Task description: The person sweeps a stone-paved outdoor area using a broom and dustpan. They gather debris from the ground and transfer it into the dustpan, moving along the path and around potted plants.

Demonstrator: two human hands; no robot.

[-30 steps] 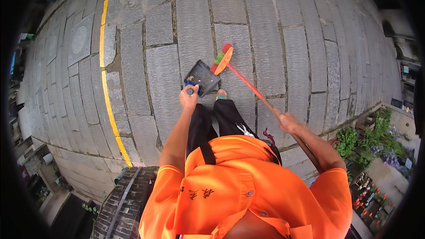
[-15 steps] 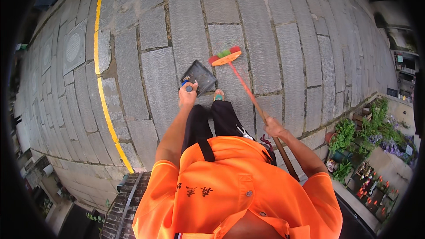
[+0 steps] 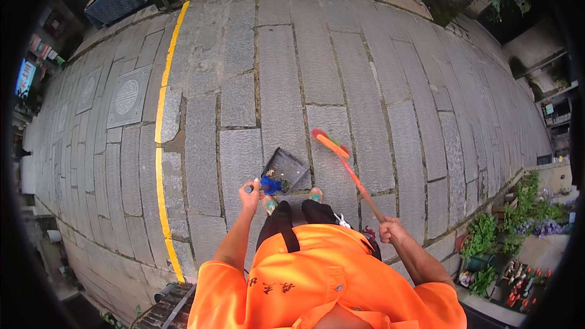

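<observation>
My left hand [image 3: 249, 193] is closed around the dark end of a dustpan handle, left of the pan. The black dustpan [image 3: 295, 173] has a blue fitting [image 3: 272, 184] where the handle meets it, and small bits of litter lie inside. In my right hand [image 3: 393, 230] is the wooden stick of a broom, gripped on my right side. The broom's orange head [image 3: 331, 145], with red and green bristles, is slightly blurred and sits beyond the dustpan to its right, apart from it. My shoes [image 3: 315, 194] stand just behind the pan.
Grey stone slabs [image 3: 329, 73] pave the lane, with a yellow line [image 3: 161, 122] on the left. Beyond the line is a square cover plate [image 3: 128, 97]. Potted plants [image 3: 481, 231] stand at the right edge, near a brick ledge [image 3: 164, 307] at lower left.
My view has tilted up, showing the lane's far side. My left hand has swung the handle leftward, baring the blue fitting. The broom head has turned, its right end now pointing toward me.
</observation>
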